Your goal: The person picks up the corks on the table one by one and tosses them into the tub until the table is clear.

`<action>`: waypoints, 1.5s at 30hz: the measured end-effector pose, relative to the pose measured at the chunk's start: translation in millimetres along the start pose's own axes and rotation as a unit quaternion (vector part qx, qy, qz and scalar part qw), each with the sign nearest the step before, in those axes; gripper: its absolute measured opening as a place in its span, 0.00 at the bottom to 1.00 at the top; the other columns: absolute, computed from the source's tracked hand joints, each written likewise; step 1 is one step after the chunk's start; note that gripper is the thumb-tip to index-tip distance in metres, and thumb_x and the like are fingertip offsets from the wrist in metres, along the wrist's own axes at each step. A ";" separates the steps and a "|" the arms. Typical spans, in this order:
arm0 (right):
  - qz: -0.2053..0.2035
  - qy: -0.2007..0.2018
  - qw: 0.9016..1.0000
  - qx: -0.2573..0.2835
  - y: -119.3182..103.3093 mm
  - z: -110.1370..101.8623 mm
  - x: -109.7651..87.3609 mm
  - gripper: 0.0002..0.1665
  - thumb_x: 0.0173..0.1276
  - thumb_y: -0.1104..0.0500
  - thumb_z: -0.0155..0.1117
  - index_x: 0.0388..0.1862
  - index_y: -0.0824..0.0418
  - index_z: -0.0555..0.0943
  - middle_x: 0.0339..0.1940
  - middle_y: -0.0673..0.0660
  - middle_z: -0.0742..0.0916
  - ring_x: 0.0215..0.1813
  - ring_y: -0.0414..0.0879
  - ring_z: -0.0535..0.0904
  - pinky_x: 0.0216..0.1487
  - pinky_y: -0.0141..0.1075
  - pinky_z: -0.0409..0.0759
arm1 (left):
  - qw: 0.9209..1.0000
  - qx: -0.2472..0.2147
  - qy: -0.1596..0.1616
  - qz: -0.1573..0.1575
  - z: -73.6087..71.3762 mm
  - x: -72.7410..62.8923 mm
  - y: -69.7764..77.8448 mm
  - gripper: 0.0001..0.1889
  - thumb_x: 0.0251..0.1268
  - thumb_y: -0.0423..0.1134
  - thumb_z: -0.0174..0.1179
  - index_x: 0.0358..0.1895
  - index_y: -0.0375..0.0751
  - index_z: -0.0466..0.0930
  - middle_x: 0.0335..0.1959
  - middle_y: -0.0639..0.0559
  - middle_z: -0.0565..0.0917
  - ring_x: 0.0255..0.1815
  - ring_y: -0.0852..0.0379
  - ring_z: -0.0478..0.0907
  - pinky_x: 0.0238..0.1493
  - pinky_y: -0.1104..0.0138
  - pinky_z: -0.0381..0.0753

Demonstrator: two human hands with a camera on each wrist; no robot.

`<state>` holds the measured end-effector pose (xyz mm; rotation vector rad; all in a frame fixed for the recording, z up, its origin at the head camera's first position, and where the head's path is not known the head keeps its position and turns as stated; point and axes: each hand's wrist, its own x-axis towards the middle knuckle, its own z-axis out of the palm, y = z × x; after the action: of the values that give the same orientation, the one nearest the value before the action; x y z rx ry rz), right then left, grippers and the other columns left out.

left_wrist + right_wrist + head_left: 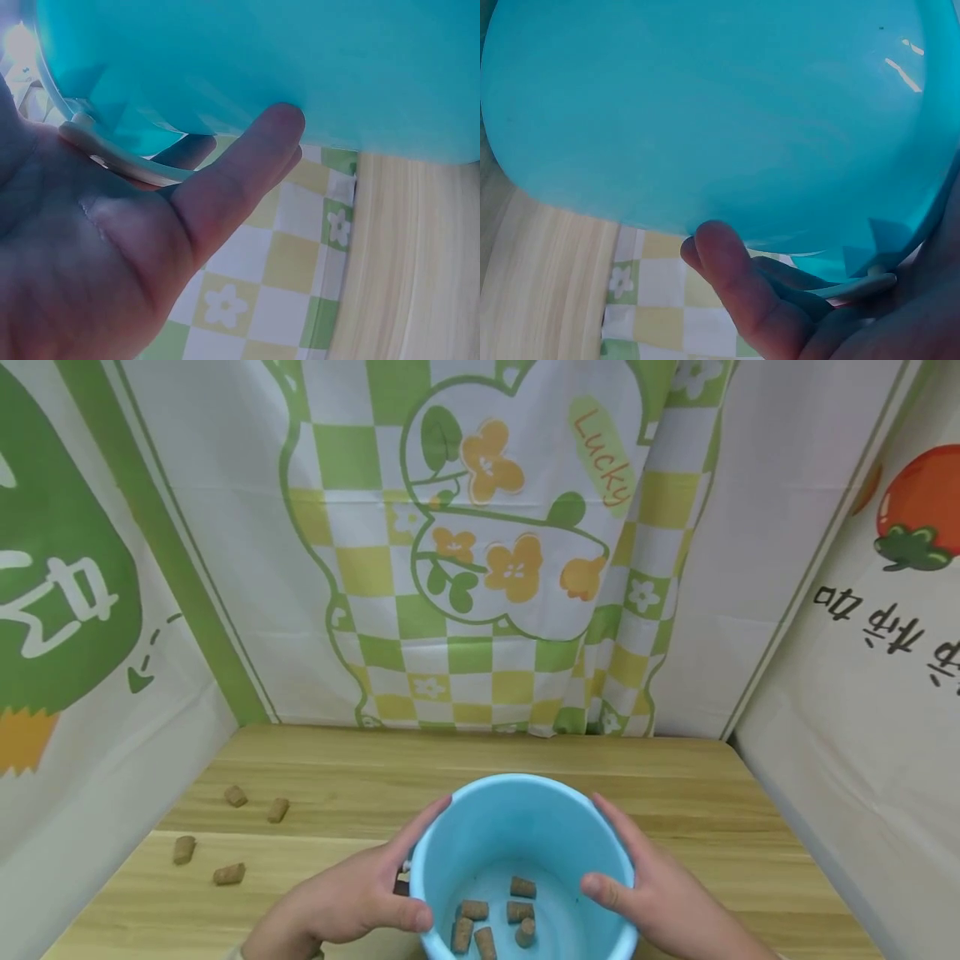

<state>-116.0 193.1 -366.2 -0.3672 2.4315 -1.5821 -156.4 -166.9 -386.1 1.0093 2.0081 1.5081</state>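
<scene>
Here, the left hand (356, 893) and the right hand (663, 893) grip the blue bucket (517, 827) from opposite sides, thumbs at the rim! It's at the near middle of the wooden table (750, 827); resting or lifted, one can't tell. Six corks (520, 912) lie inside, on the bottom, and four loose corks (278, 810) sit scattered over on the left!

In the grip, the bucket (517, 827) is smooth, glossy plastic; its handle (124, 158), just by the grip, looks plastic too. The corks (278, 810) left of the grip look matt and rough. Around it, the table (360, 802) is smooth and wood-grained; beyond, the cloth (470, 681) is matt and creased.
</scene>
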 end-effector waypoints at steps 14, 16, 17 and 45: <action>-0.048 -0.110 0.993 0.001 -1.8 -19.3 -12.8 0.70 0.58 0.42 0.77 0.83 0.41 0.36 0.70 0.65 0.70 0.58 0.55 0.78 0.50 0.39 0.79 | 1.000 0.018 0.009 -0.019 3.0 3.5 0.8 0.56 0.63 0.53 0.68 0.81 0.62 0.32 0.71 0.38 0.63 0.60 0.43 0.73 0.54 0.61 0.75; -0.065 -0.124 0.990 -0.020 -1.5 -21.4 -13.9 0.72 0.56 0.40 0.77 0.82 0.39 0.34 0.73 0.64 0.67 0.58 0.54 0.78 0.50 0.38 0.79 | 1.000 0.015 0.009 -0.020 3.3 2.9 0.5 0.56 0.63 0.54 0.69 0.81 0.62 0.32 0.71 0.38 0.63 0.60 0.44 0.74 0.54 0.60 0.75; -0.076 -0.129 0.988 -0.031 -1.1 -22.2 -14.3 0.73 0.55 0.39 0.77 0.82 0.38 0.33 0.73 0.64 0.66 0.58 0.53 0.78 0.50 0.37 0.79 | 1.000 0.012 0.009 -0.021 3.7 2.5 0.5 0.56 0.63 0.54 0.69 0.81 0.62 0.32 0.71 0.38 0.63 0.60 0.44 0.74 0.55 0.60 0.76; -0.099 -0.154 0.982 -0.034 1.8 -30.3 -12.5 0.78 0.51 0.44 0.81 0.81 0.37 0.31 0.72 0.66 0.67 0.57 0.53 0.78 0.50 0.38 0.79 | 1.000 0.011 0.014 -0.002 5.9 3.5 -0.5 0.55 0.64 0.49 0.69 0.81 0.63 0.33 0.70 0.39 0.63 0.59 0.42 0.73 0.54 0.59 0.76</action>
<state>-113.9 223.9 -355.3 -0.8234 2.2693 -1.3910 -154.6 -160.5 -388.2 0.9960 2.0490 1.5097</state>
